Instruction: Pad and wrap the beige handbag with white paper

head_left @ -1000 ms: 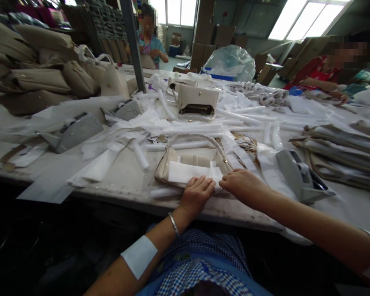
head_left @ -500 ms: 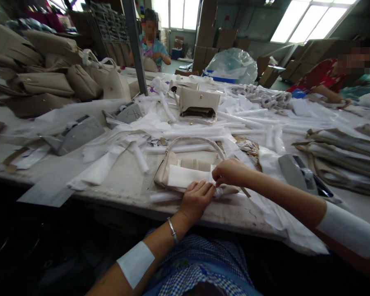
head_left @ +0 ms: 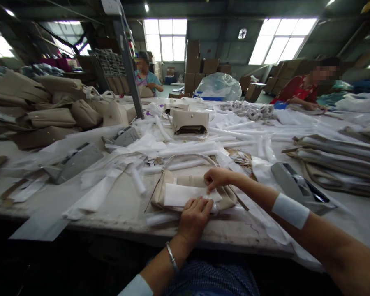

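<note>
Now, pin the white sheet (head_left: 179, 195) atop the beige handbag (head_left: 162, 191), flat on the worktop (head_left: 123, 201), with left hand (head_left: 195, 218) fingers curled onto it at the handbag's near edge and right hand (head_left: 217, 177) fingers pinching the sheet's far corner; probably best kept taut.

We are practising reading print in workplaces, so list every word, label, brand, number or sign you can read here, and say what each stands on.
No text in this picture can be read.
The sheet atop the post: too blurred to read.
The cardboard boxes at the back: no legible print.
The nearest beige handbag: no brand mark shows.
</note>
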Tool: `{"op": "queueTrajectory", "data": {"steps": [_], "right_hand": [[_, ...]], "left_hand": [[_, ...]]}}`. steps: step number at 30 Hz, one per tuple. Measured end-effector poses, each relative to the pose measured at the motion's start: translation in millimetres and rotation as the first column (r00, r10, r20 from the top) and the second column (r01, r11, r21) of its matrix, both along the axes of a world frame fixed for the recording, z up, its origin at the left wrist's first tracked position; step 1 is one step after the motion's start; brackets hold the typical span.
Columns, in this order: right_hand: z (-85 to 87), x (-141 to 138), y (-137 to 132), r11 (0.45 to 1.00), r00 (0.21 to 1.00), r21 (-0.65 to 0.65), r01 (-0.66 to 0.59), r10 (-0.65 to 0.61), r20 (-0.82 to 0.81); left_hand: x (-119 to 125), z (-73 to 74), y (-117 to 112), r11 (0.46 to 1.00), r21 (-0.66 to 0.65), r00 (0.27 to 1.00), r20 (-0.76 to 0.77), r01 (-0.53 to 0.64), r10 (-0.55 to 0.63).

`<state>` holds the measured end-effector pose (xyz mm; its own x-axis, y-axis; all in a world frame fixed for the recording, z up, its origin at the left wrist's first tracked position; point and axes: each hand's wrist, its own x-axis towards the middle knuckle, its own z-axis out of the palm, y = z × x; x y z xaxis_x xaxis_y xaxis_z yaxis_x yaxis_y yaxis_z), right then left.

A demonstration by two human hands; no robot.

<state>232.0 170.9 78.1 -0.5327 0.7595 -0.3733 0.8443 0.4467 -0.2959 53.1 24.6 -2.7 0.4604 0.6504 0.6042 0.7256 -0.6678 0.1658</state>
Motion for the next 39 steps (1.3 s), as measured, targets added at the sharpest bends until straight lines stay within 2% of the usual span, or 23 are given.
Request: {"op": "queueTrajectory", "data": {"steps": [3,6,8,11,14,19,26,30,33,36,39], "right_hand": [[-1.8,8,0,0.992,0.996,0.104,0.075,-0.071,-0.05],[-6.2,15,-9,0.956,0.981,0.233,0.176,-0.149,-0.127],[-13.4,17,-18,0.947,0.974,0.263,0.182,-0.138,-0.177],[-26.7,18,-32,0.97,0.98,0.218,0.106,-0.065,-0.188],[-33.2,15,-35,0.984,0.988,0.154,0.089,-0.067,-0.14],[-29.8,11,-24,0.985,0.987,0.124,0.117,-0.102,-0.122],[-42.3,10,-21,0.95,0.942,0.184,0.252,-0.197,-0.274],[-41.5,13,-27,0.935,0.915,0.225,0.274,-0.182,-0.359],[-34.0,14,-50,0.917,0.886,0.259,0.304,-0.173,-0.429],[-32.2,12,-94,0.867,0.863,0.373,0.329,-0.115,-0.492],[-41.4,9,-141,0.828,0.901,0.506,0.241,0.003,-0.434]], "left_hand": [[0,-0.9,1,1.0,0.017,1.0,0.013,0.002,-0.003],[1,-6.3,1,1.0,0.016,1.0,0.018,-0.001,0.001],[1,-12.4,0,0.999,0.03,1.0,0.019,-0.013,0.012],[1,-20.5,1,0.997,0.072,0.999,0.006,-0.035,0.035],[0,-22.2,2,0.994,0.099,0.999,-0.005,-0.038,0.038],[-1,-16.9,2,0.995,0.09,0.999,-0.001,-0.039,0.04],[-2,-17.9,4,0.997,0.07,0.999,-0.028,-0.036,0.038],[-3,-11.1,0,1.0,0.005,1.0,-0.003,0.012,-0.012],[-6,1.9,-3,0.996,-0.07,0.999,0.004,0.049,-0.049],[-15,17.8,-2,0.985,-0.147,0.996,-0.011,0.091,-0.093],[-36,30.3,1,0.973,-0.162,0.977,-0.112,0.162,-0.182]]}}
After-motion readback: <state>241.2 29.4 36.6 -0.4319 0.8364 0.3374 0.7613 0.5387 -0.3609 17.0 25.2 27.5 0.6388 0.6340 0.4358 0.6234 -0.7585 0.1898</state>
